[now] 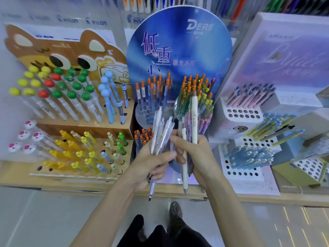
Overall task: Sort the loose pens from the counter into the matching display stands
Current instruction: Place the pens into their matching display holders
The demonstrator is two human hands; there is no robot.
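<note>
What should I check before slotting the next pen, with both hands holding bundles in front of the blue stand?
1. Left hand grip on clear pens: ok, fingers curled round them.
2. Right hand grip on cream pens: ok.
3. Free hand for placing: not ok, both full.
4. Empty holes in white stand: ok.
5. Matching stand for clear pens: cannot tell.
</note>
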